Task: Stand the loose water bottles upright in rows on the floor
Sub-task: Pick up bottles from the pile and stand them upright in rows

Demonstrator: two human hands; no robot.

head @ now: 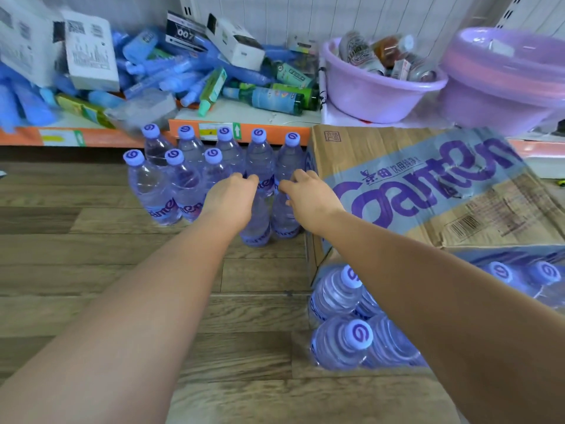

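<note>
1. At the far left, the standing bottles form two rows on the wooden floor, packed close against the shelf. The back row shows five caps, the front row three.
2. Your left hand sits on top of the left bottle, next in the front row. Its fingers curl down over the neck and hide the cap. The bottle stands upright with its base on the floor.
3. Your right hand grips the right bottle the same way, fingers curled round the top. This bottle stands just beside the left bottle and close to the box.
4. To the right, the cardboard box lies on its side. The loose bottles spill from its near end, lying down with their caps towards you.
5. The bottles look full, so expect some weight in each. The thin clear walls will probably give if you squeeze the middle.
6. Take hold at the neck or shoulder, where the plastic looks stiffest. The smooth sides may slip in your hand.
7. The bases look narrow, so set each one down flat and close to its neighbour, or one knock could topple the row.
</note>
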